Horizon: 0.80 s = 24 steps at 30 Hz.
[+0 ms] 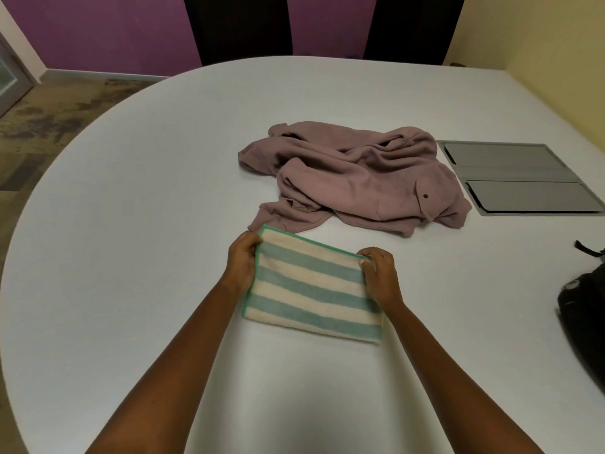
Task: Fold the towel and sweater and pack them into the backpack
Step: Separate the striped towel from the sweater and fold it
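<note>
Teal-striped towel (311,286), hands (241,258) (379,276) pinching corners, mauve sweater (353,185)

Towel (311,286): cream and teal stripes, green trim. Sweater (357,181): dusty mauve. Backpack (586,319): black. Surface (131,224): white.

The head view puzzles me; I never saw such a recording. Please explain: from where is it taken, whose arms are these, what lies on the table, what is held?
No machine here. A person wears one camera on the head, so you look down along their bare arms. The left hand and the right hand each grip a far corner of the striped towel, which lies on the white table. Behind it lies a crumpled pink sweater, not yet folded. A black backpack sits at the right edge. A grey panel is set into the table.
</note>
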Available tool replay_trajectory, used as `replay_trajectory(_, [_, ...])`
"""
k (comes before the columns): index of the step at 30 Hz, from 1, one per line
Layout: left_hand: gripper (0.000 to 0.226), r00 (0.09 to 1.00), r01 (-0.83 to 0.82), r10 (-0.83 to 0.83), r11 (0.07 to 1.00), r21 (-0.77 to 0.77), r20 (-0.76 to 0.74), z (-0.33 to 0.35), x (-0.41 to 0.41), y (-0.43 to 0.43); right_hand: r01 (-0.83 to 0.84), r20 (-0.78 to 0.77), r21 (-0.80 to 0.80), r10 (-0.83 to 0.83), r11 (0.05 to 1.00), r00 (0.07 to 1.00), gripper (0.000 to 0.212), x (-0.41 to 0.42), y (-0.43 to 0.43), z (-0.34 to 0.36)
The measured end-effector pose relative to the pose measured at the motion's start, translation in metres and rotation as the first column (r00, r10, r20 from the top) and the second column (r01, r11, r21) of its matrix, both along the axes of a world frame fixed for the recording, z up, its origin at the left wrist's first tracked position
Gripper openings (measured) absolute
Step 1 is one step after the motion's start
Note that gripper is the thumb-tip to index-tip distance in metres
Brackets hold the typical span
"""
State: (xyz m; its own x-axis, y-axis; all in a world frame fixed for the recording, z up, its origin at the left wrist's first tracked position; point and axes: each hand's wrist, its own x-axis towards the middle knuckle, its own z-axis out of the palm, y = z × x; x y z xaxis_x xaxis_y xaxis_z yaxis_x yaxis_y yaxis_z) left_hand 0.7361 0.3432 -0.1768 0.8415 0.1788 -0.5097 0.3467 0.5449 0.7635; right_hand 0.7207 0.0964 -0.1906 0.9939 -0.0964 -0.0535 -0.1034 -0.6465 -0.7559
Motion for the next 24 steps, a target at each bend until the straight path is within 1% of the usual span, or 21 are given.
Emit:
replay_trajectory(1, [0.02,1.0,0.026,-0.025,0.999,0.044,-0.019,-0.001,0.001,-0.001,0.0,0.002,0.006,0.0,1.0,1.0,0.041,-0.002,0.0,0.0])
replay_trajectory(2, [0.021,0.997,0.065,-0.059,0.986,0.155,-0.044,-0.002,0.001,-0.001,0.001,-0.003,0.007,-0.001,1.0,1.0,0.041,-0.003,0.0,-0.001])
replay_trajectory(3, [0.023,0.993,0.116,-0.098,0.943,0.312,-0.072,-0.004,0.001,-0.001,0.0,-0.02,-0.002,0.0,1.0,1.0,0.041,-0.003,-0.001,-0.002])
replay_trajectory(4, [0.024,0.985,0.169,-0.141,0.873,0.457,-0.096,-0.007,0.001,-0.001,-0.006,-0.042,-0.019,0.005,1.0,0.999,0.039,-0.003,0.0,-0.002])
replay_trajectory(5, [0.024,0.976,0.217,-0.181,0.8,0.559,-0.12,-0.011,-0.001,0.0,-0.016,-0.067,-0.044,0.013,0.999,0.998,0.035,-0.003,0.0,-0.004])
replay_trajectory(7, [0.026,0.961,0.276,-0.221,0.7,0.659,-0.168,-0.017,-0.006,0.002,-0.031,-0.097,-0.082,0.023,0.996,0.995,0.028,-0.002,0.001,-0.008])
replay_trajectory(9, [0.032,0.953,0.302,-0.224,0.648,0.7,-0.204,-0.022,-0.01,0.004,-0.018,-0.097,-0.084,0.01,0.996,0.995,0.025,-0.001,0.004,-0.008])
replay_trajectory(11, [0.034,0.962,0.275,-0.192,0.673,0.686,-0.196,-0.021,-0.011,0.004,0.008,-0.065,-0.052,-0.011,0.999,0.998,0.02,-0.002,0.007,-0.006])
replay_trajectory(13, [0.034,0.979,0.203,-0.131,0.708,0.676,-0.157,-0.015,-0.013,0.003,0.039,-0.027,-0.017,-0.04,0.999,0.999,0.032,-0.002,0.009,-0.001])
replay_trajectory(15, [0.032,0.991,0.134,-0.092,0.699,0.703,-0.097,-0.008,-0.016,0.005,0.07,0.01,0.013,-0.07,0.997,0.997,0.041,-0.002,0.01,0.004])
replay_trajectory(16, [0.03,0.994,0.109,-0.085,0.679,0.726,-0.069,-0.006,-0.018,0.005,0.076,0.024,0.019,-0.077,0.997,0.997,0.04,-0.001,0.01,0.007])
replay_trajectory(19, [0.017,0.996,0.078,-0.082,0.617,0.783,-0.035,0.0,-0.022,0.005,0.079,0.046,0.025,-0.08,0.997,0.996,0.022,0.003,0.01,0.009])
replay_trajectory(21, [0.015,0.994,0.101,-0.084,0.591,0.8,-0.063,-0.002,-0.021,0.004,0.087,0.039,0.01,-0.088,0.996,0.995,0.021,0.005,0.011,0.007])
replay_trajectory(24, [0.019,0.98,0.199,-0.093,0.571,0.796,-0.179,-0.011,-0.017,0.006,0.092,-0.025,-0.038,-0.093,0.995,0.995,0.021,0.007,0.012,0.002])
